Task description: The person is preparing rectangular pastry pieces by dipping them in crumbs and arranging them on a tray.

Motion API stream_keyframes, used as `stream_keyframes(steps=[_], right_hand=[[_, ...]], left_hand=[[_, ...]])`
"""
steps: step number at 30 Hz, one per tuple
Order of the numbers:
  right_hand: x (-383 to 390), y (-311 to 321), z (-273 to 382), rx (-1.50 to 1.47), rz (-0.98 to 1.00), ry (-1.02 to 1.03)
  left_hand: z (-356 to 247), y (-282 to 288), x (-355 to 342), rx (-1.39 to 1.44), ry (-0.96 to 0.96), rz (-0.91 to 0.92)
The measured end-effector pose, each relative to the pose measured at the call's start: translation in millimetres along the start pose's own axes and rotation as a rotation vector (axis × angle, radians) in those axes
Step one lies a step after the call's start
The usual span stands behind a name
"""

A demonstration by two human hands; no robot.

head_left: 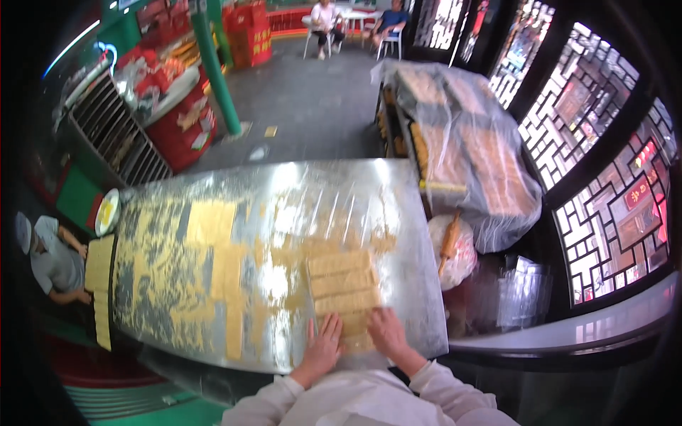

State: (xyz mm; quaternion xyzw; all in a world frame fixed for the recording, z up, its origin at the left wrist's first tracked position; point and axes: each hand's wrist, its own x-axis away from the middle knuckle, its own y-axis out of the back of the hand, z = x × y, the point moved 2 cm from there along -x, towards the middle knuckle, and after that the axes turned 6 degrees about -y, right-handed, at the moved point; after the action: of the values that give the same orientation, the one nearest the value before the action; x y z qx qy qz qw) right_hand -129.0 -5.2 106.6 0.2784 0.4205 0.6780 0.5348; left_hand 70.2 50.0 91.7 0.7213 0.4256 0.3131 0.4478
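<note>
A tan slab of flat dough (343, 282), marked crosswise into strips by darker lines, lies on the metal worktable (405, 213) in front of me. My left hand (323, 348) rests at its near left edge, fingers stretched out and lying flat. At the near right corner is my right hand (387, 332), its fingers curled down and drawn together. Whatever its fingertips pinch is hidden beneath them. Between my hands, a darker tan piece (355, 334) shows on the table, partly covered by the left hand.
More yellow dough sheets (211, 224) and scattered flour lie left. A co-worker (57, 255) stands at the far left end, near a white bowl (107, 211). On the right are a rolling pin (450, 238) on a bag and a plastic-covered rack of trays (462, 142).
</note>
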Motion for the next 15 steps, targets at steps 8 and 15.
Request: stream_keyframes(steps=[8, 15], right_hand=[[23.4, -14.8, 13.7, 0.036, 0.025, 0.142], [38.9, -44.5, -26.0, 0.045, 0.058, 0.194]], left_hand=[[-6.2, 9.8, -14.1, -0.04, -0.191, -0.013], [-9.7, 1.1, -12.0, -0.118, -0.146, 0.072]])
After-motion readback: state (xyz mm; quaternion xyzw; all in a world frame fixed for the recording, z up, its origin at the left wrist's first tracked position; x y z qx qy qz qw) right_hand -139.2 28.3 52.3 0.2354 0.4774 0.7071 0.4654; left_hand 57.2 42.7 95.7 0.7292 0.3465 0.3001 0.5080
